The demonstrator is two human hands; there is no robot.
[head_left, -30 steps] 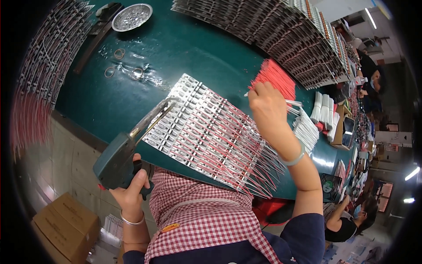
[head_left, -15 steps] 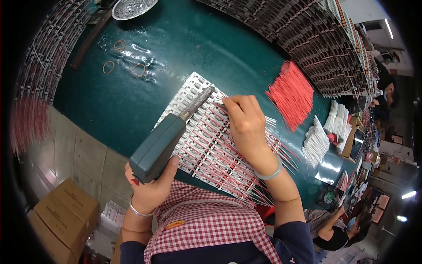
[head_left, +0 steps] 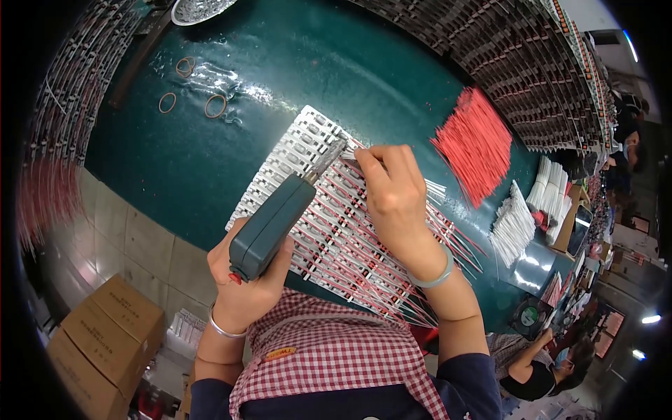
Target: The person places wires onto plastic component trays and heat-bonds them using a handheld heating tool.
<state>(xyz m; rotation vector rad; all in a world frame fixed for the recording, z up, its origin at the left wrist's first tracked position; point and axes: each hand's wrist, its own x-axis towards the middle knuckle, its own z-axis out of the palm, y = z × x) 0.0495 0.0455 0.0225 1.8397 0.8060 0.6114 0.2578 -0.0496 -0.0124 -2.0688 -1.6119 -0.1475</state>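
My left hand (head_left: 245, 301) is closed around the handle of a dark green soldering gun (head_left: 271, 225), whose greyish metal tip (head_left: 329, 159) points up and right onto a white panel of small boards (head_left: 269, 180). Right beside the tip, my right hand (head_left: 397, 199) pinches thin white wire (head_left: 348, 155) between thumb and forefinger; how many strands is too small to tell. Rows of red and white wires (head_left: 357, 241) lie across the panel's lower right part, their loose ends trailing past its edge. The panel's far upper left rows carry no wires.
A heap of red wires (head_left: 476, 150) and a pile of white wires (head_left: 513, 224) lie right of the panel. Stacked wired panels (head_left: 504, 66) stand behind. Rubber bands (head_left: 215, 106) and a metal bowl (head_left: 199, 10) are at the left. Cardboard boxes (head_left: 105, 329) sit below; a person (head_left: 532, 374) works at right.
The soldering gun and my left hand have moved up and to the right, nearer my right hand. My right hand stays almost in place, still pinching. The whole view has shifted slightly.
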